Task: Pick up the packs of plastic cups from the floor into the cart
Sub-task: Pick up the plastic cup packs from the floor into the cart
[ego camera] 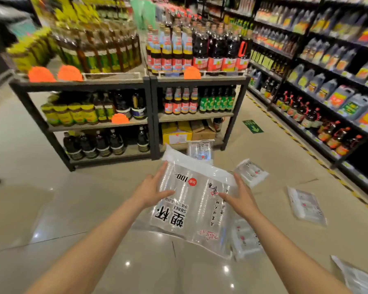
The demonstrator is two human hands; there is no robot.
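Clear plastic is what you have between your palms: a large flat pack of plastic cups, transparent with black lettering and a small red round label, held up off the beige tiled floor and tilted so its white sealed edge points to the far left. Your left hand holds the pack's left side, fingers spread along the edge and thumb laid across the front. Your right hand holds the right side the same way, thumb on the face of the wrapper and fingers stretched along the far edge. Both hands clasp the pack from opposite sides.

Other packs lie on the floor around it. One smaller clear pack sits just below and to the right of the held one, partly hidden by it. Another small pack lies just beyond your right fingertips, and a further pack rests at the foot of the dark metal shelf rack loaded with bottles. Well off to the right a flat pack lies near the yellow-and-black striped floor tape, and one more wrapper shows at the near right corner. Along the right runs a long aisle shelf of bottles and jugs.
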